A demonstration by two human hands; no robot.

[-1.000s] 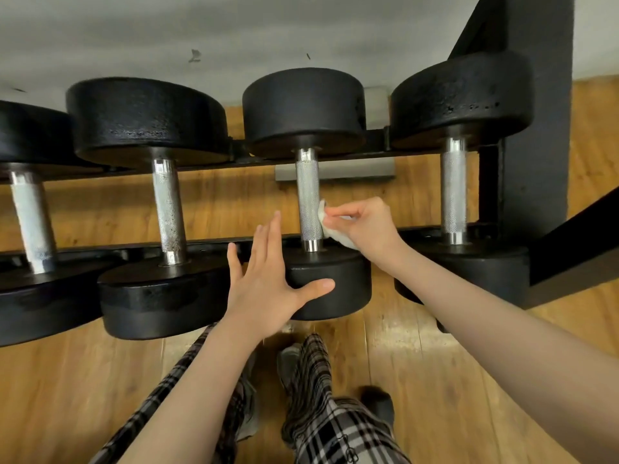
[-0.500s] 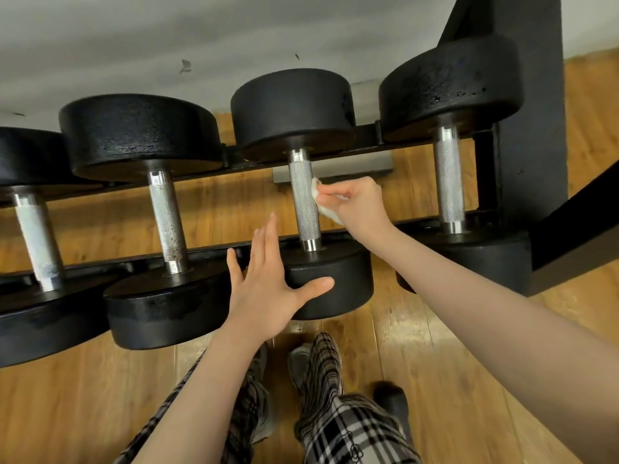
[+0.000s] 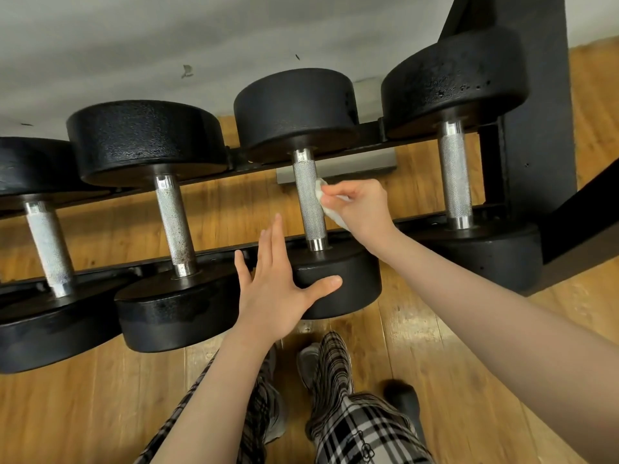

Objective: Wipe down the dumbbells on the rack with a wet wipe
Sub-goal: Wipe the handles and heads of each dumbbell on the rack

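Observation:
Several black dumbbells with knurled steel handles lie across a black rack [image 3: 365, 152]. My right hand [image 3: 360, 205] pinches a white wet wipe [image 3: 326, 204] against the right side of the third dumbbell's handle [image 3: 308, 199], about mid-length. My left hand [image 3: 278, 286] lies flat with straight fingers against the near head [image 3: 348, 283] of that same dumbbell, thumb stretched across its face. Another dumbbell [image 3: 172, 219] sits to the left and one more [image 3: 455, 182] to the right.
The rack's thick black upright [image 3: 536, 128] and a slanted brace [image 3: 582, 222] stand at the right. Below is a wooden floor [image 3: 83, 413], with my plaid trouser legs [image 3: 351, 413] and shoes near the rack. A grey wall lies behind.
My right hand with the wipe has slid up the handle, from the near collar toward its middle. The left hand stays pressed on the near head.

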